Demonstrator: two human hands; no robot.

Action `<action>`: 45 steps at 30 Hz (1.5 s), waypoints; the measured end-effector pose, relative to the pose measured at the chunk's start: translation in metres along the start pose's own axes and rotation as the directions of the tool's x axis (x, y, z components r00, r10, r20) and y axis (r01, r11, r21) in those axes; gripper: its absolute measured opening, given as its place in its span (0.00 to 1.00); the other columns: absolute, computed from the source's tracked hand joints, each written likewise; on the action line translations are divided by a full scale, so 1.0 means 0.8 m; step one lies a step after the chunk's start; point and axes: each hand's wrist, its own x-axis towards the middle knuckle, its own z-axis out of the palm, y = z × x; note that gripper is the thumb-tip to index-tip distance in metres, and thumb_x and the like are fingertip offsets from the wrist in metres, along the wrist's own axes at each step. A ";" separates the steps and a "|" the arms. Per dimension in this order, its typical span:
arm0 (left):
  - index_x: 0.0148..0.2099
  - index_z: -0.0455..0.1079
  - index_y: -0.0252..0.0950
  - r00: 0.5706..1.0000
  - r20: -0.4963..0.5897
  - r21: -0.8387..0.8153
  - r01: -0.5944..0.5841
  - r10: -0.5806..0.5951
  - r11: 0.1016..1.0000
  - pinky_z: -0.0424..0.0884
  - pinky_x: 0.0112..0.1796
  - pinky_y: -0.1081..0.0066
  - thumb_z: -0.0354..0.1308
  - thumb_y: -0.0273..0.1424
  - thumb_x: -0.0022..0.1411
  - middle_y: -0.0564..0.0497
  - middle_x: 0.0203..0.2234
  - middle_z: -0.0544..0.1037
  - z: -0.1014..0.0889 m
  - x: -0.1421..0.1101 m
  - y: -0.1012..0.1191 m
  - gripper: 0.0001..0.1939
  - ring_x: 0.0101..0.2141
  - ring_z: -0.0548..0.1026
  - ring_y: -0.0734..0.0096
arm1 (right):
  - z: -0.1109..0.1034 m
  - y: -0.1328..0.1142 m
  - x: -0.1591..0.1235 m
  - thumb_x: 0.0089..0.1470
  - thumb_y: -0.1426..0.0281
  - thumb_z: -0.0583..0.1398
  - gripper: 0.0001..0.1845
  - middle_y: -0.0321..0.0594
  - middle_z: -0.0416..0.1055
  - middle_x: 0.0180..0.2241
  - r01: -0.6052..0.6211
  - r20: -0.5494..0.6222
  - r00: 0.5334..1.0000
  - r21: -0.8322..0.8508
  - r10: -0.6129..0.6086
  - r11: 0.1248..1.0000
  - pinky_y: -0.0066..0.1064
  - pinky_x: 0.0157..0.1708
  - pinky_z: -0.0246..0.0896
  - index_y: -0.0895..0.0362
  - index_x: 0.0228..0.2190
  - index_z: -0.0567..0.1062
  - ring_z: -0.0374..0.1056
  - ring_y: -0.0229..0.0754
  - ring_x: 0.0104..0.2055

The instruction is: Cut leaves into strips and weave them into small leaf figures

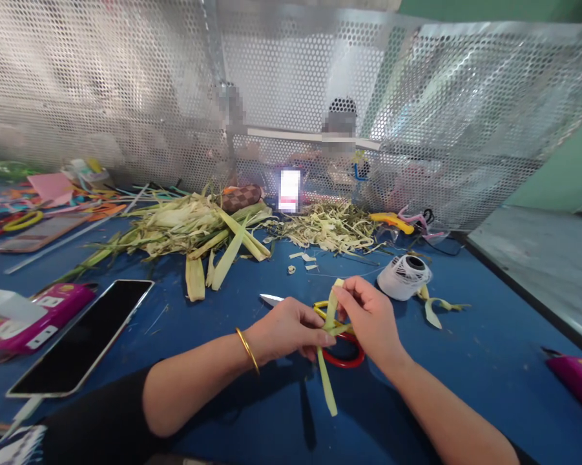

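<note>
While your left hand (291,329) and right hand (371,316) meet low over the blue tabletop (465,361), both pinch a pale green leaf strip (327,361); its folded part sits between your fingertips and one end hangs down toward you. Scissors (342,352) with red and yellow handles lie just beneath your hands. A phone (84,336) lies well to your left, a white spool (405,276) just beyond your right hand. Farther back, a heap of leaves (194,226) and shredded trimmings (327,227) lie before the perforated metal screen (126,84).
</note>
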 end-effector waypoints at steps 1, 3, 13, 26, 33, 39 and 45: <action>0.22 0.72 0.32 1.000 0.002 0.001 0.003 -0.003 1.000 0.67 0.25 0.74 0.66 0.36 0.43 0.56 0.14 0.70 0.000 -0.001 0.001 0.12 0.18 0.68 0.77 | 0.000 0.001 0.001 0.54 0.58 0.57 0.16 0.30 0.62 0.16 0.007 0.014 1.000 -0.009 -0.007 1.000 0.27 0.22 0.57 0.55 0.22 0.65 0.59 0.35 0.19; 0.21 0.70 0.32 0.999 -0.032 0.001 0.002 -0.002 1.000 0.65 0.24 0.75 0.66 0.36 0.44 0.57 0.12 0.68 0.000 -0.002 0.005 0.12 0.17 0.67 0.78 | -0.003 0.002 0.003 0.54 0.58 0.56 0.14 0.31 0.64 0.18 0.007 0.052 0.999 -0.014 -0.006 1.000 0.27 0.24 0.58 0.55 0.24 0.67 0.62 0.36 0.21; 0.21 0.72 0.32 0.976 -0.219 -0.101 -0.017 -0.005 0.995 0.63 0.22 0.75 0.67 0.39 0.43 0.54 0.12 0.69 -0.010 0.002 0.013 0.14 0.15 0.66 0.78 | -0.031 0.011 0.014 0.58 0.62 0.55 0.16 0.33 0.65 0.18 0.236 0.217 0.965 -0.477 -0.146 0.847 0.28 0.22 0.53 0.55 0.22 0.71 0.61 0.37 0.22; 0.23 0.75 0.31 0.906 -0.421 -0.069 -0.074 0.038 0.995 0.56 0.24 0.75 0.66 0.39 0.42 0.56 0.15 0.68 -0.009 0.012 -0.005 0.14 0.21 0.62 0.78 | 0.021 -0.021 -0.029 0.56 0.81 0.49 0.15 0.42 0.68 0.26 0.779 0.651 0.384 -0.609 -0.655 -0.149 0.38 0.35 0.53 0.61 0.30 0.75 0.62 0.43 0.28; 0.24 0.75 0.31 0.951 -0.308 -0.244 -0.047 -0.031 0.969 0.60 0.26 0.76 0.69 0.40 0.38 0.56 0.16 0.69 -0.013 0.003 0.011 0.16 0.21 0.64 0.79 | 0.021 -0.014 -0.026 0.58 0.80 0.49 0.14 0.42 0.70 0.27 0.756 0.561 0.420 -0.651 -0.714 -0.067 0.37 0.33 0.52 0.64 0.35 0.74 0.62 0.42 0.28; 0.21 0.70 0.31 0.984 -0.177 -0.361 -0.081 0.017 0.929 0.66 0.29 0.77 0.70 0.32 0.41 0.57 0.17 0.70 -0.020 -0.003 0.022 0.12 0.21 0.67 0.82 | 0.012 -0.017 -0.026 0.61 0.79 0.49 0.14 0.44 0.75 0.31 0.703 0.417 0.511 -0.706 -0.752 0.087 0.38 0.39 0.53 0.62 0.36 0.74 0.66 0.41 0.31; 0.30 0.75 0.29 0.951 -0.307 -0.411 -0.088 -0.047 0.907 0.70 0.35 0.74 0.62 0.24 0.51 0.48 0.25 0.79 -0.014 -0.003 0.023 0.02 0.27 0.75 0.74 | 0.012 -0.023 -0.037 0.60 0.78 0.48 0.16 0.46 0.76 0.31 0.833 0.531 0.303 -0.551 -0.792 -0.051 0.38 0.40 0.55 0.63 0.35 0.75 0.67 0.44 0.33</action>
